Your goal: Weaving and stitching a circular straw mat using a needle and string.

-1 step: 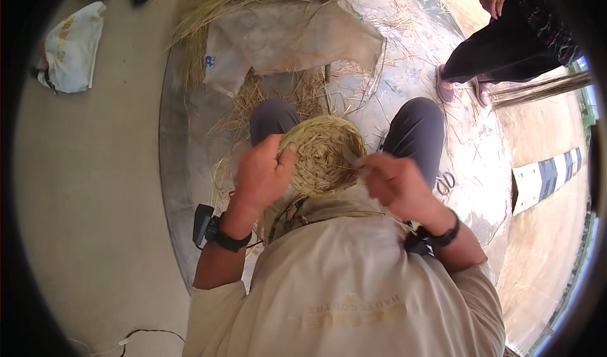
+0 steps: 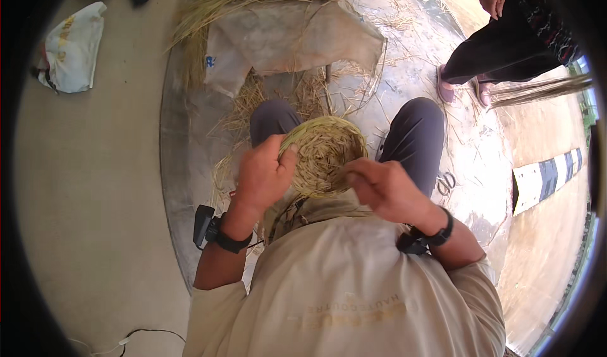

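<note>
A small round basket (image 2: 316, 151) woven of pale green-yellow straw sits between my knees, its open inside turned up toward me. My left hand (image 2: 260, 173) grips its left rim, thumb over the edge and fingers behind the wall. At the lower right of the basket is my right hand (image 2: 384, 189), fingers curled together, the fingertips over the inside near the rim. Whatever those fingers pinch is too small and blurred to make out. Scissors (image 2: 445, 184) with dark loop handles lie on the ground sheet to the right of my right knee.
Long straw (image 2: 272, 6) is heaped at the far side beside a pale cloth (image 2: 278, 37). Loose straw litters the ground sheet (image 2: 477, 154). A person (image 2: 512, 50) stands far right near a bundle of thin stalks (image 2: 544, 91). A white bag (image 2: 74, 50) lies far left.
My right hand has shifted left and slightly down, its fingertips now further over the basket. My left hand and the basket stay nearly in place.
</note>
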